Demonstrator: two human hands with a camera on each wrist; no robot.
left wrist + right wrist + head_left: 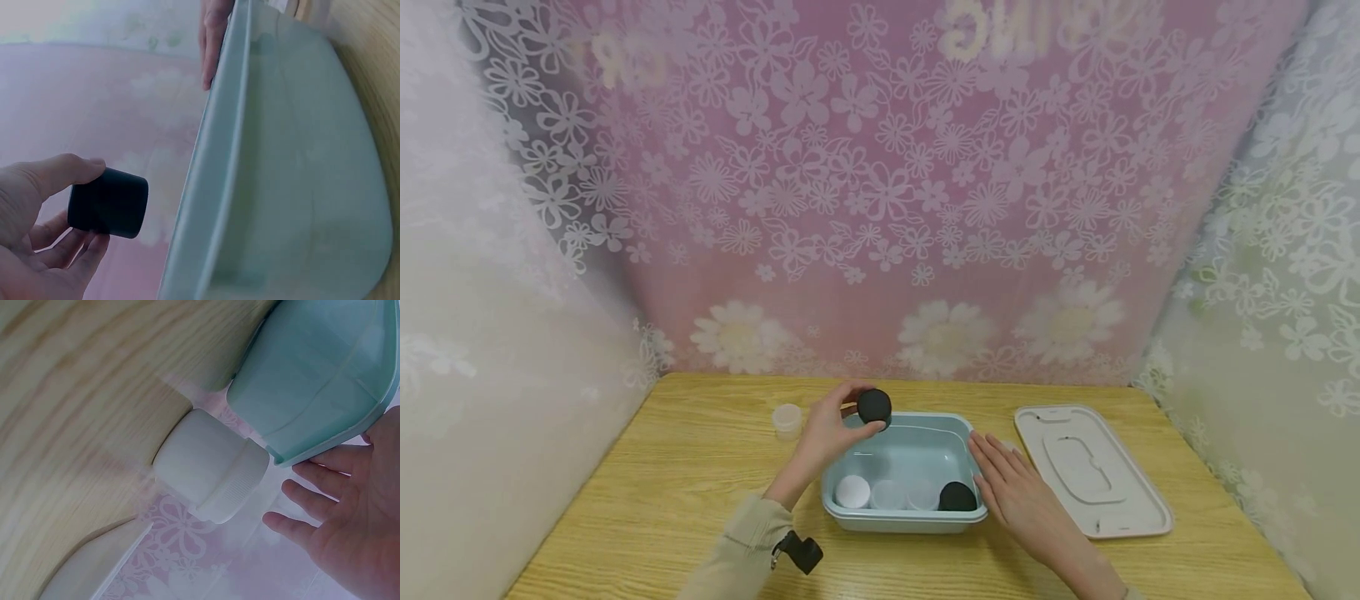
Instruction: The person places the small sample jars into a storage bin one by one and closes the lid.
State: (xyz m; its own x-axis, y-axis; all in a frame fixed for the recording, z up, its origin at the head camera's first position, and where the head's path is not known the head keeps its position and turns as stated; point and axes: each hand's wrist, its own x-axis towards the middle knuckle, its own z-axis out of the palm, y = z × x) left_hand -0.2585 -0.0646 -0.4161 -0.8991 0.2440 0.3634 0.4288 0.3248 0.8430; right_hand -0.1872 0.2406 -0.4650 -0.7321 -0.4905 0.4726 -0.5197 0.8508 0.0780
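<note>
My left hand [829, 435] pinches a small black round jar [874, 406] between thumb and fingers, over the far left rim of a light blue bin [904, 526]. In the left wrist view the black jar [107, 203] is tilted, beside the bin's wall. My right hand [1026, 504] has its fingers extended, their tips at the bin's right rim. Along the near side inside the bin sit a white round container [853, 492], two translucent ones [888, 495] and another black jar [957, 497].
A small translucent jar [787, 422] stands left of the bin. Close to its right side is a white jar with a ribbed cap [209, 462], mostly hidden by my hand in the head view. Further right lies a white rectangular lid [1131, 510]. Patterned curtains [895, 208] enclose the wooden table.
</note>
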